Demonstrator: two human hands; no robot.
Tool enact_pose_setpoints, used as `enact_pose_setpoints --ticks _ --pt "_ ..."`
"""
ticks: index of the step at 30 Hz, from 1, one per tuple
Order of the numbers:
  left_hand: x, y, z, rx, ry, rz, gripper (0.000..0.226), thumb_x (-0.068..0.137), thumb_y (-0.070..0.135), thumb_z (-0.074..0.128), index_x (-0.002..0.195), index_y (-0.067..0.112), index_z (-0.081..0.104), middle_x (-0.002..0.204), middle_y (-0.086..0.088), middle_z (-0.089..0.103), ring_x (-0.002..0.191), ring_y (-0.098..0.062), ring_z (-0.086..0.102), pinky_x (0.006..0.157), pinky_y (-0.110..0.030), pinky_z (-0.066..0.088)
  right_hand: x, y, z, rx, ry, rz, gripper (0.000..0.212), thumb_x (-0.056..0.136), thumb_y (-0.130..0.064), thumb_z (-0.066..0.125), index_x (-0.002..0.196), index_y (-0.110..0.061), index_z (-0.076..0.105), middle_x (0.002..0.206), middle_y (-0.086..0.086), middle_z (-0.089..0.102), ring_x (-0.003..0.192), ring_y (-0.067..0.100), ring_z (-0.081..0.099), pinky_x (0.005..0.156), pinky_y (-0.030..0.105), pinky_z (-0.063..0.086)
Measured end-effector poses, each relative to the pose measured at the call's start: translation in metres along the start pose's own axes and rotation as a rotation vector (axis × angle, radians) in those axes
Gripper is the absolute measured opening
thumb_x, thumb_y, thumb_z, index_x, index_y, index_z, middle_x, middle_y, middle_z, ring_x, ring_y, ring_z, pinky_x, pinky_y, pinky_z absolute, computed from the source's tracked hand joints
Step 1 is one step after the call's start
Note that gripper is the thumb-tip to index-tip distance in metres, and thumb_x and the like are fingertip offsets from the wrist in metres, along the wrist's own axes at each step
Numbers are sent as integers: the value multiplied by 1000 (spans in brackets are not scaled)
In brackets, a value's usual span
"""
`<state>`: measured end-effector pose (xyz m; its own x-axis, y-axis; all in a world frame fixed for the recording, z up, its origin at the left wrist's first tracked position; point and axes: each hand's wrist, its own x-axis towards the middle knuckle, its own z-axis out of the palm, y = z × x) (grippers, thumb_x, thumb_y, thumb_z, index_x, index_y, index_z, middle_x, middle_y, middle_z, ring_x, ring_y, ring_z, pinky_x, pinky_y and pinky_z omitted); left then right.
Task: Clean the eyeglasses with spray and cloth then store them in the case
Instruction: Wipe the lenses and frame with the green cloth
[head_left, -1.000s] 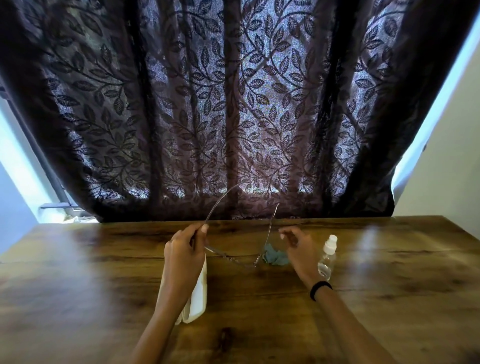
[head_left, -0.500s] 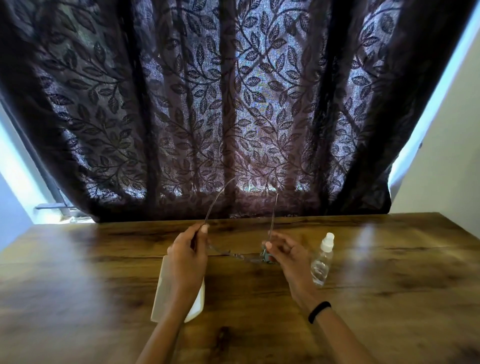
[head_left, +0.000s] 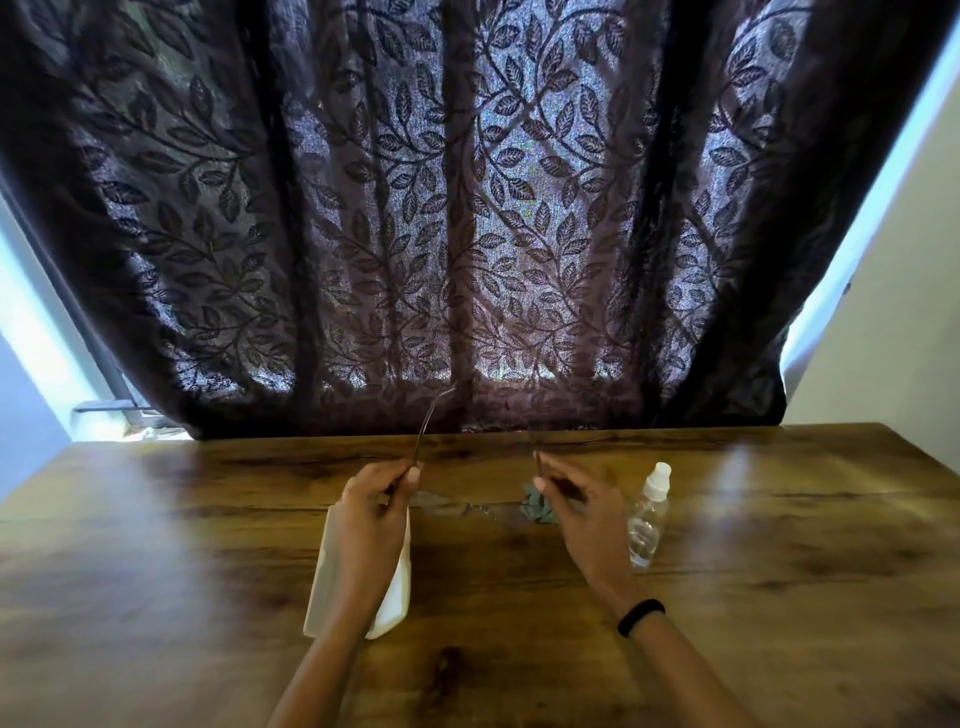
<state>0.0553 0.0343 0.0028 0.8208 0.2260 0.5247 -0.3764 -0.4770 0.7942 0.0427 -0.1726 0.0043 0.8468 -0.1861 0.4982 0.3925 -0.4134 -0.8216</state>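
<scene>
The curtain and the wooden table stand as they did a second ago, and the change is in the hands. The white case lies flat at seven o'clock from the glasses and has not been moved. The right hand, which a second ago hung slack over the cloth, has come across and now pinches the right temple between thumb and forefinger. The left hand keeps its pinch on the left temple. The eyeglasses are therefore held by both temples at mid-table, between the two hands, with the temple tips pointing to twelve o'clock. The spray bottle stands upright and untouched at three o'clock of the right hand. The teal cloth lies on the wood at nine o'clock of that hand.

With bottle and cloth both set down, this looks like steadying or inspecting the frame, or getting ready to fold it. The stage of cleaning cannot be told.

The left forearm crosses the case, hiding its middle and whether it is open. The right hand covers much of the cloth. The lenses nearly vanish against the wood grain, so wet or dry, resting or lifted, cannot be judged. The right temple fades into the curtain's hem above the fingers.
</scene>
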Motion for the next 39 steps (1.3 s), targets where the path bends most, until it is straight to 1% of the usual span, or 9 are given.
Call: enact_pose_setpoints --ticks 5,8,13,19,22,25,33,37,39 --pt "0 5 0 -7 -16 26 26 81 3 65 87 29 64 80 20 61 79 12 59 66 -3 43 -3 7 -1 -262 -67 -266 31 85 -6 61 114 -17 64 100 -4 71 80 12 66 69 23 56" --pt "1 8 1 6 -15 54 24 80 2 66 88 24 67 81 24 60 79 16 57 67 -1 42 -6 12 -1 -388 -177 -329 40 85 -1 57 119 -22 59 106 1 69 76 11 65 69 19 55" --pt "1 9 4 -26 28 77 17 77 -4 66 86 9 71 80 21 60 78 16 57 69 -1 43 -7 5 1 -583 -249 -492 43 73 6 67 110 -15 64 87 0 68 78 14 62 62 23 55" --pt "1 4 -3 -35 92 46 16 78 -2 66 88 9 71 81 10 65 80 11 60 69 -7 48 -6 7 -3 -357 -132 -265 33 86 -29 58 114 -14 63 107 -4 66 99 1 51 91 17 41" --pt "1 2 -5 -48 107 28 15 78 -2 66 89 7 71 83 5 67 79 -4 64 71 -17 53 -7 13 -9 -331 -109 -182 23 84 -22 63 105 -13 68 100 -6 65 96 13 58 81 7 39" --pt "1 2 -4 -48 106 -1 15 79 -1 66 91 6 71 85 3 67 78 -10 65 72 -20 53 -9 19 -11 -347 -141 -189 14 84 -14 62 96 -12 70 91 2 70 88 17 61 75 12 42" --pt "6 4 -9 48 -48 70 17 80 1 65 91 12 72 81 17 64 78 7 61 64 -6 47 -11 20 -14 -264 -128 -161 12 85 -17 61 94 -13 69 85 -16 57 84 5 55 77 10 45" --pt "6 8 -11 211 -81 221 13 82 3 65 89 10 72 84 5 69 71 -9 65 59 -30 56 -10 18 -13 -253 -137 -143 11 86 -11 61 95 -12 67 88 -26 50 87 11 57 75 20 50" --pt "6 11 -12 302 -112 264 12 81 4 65 88 11 72 84 4 69 68 -14 66 53 -32 55 -9 17 -13 -235 -136 -130 12 87 -12 60 96 -12 67 89 -25 52 87 11 58 75 24 51"
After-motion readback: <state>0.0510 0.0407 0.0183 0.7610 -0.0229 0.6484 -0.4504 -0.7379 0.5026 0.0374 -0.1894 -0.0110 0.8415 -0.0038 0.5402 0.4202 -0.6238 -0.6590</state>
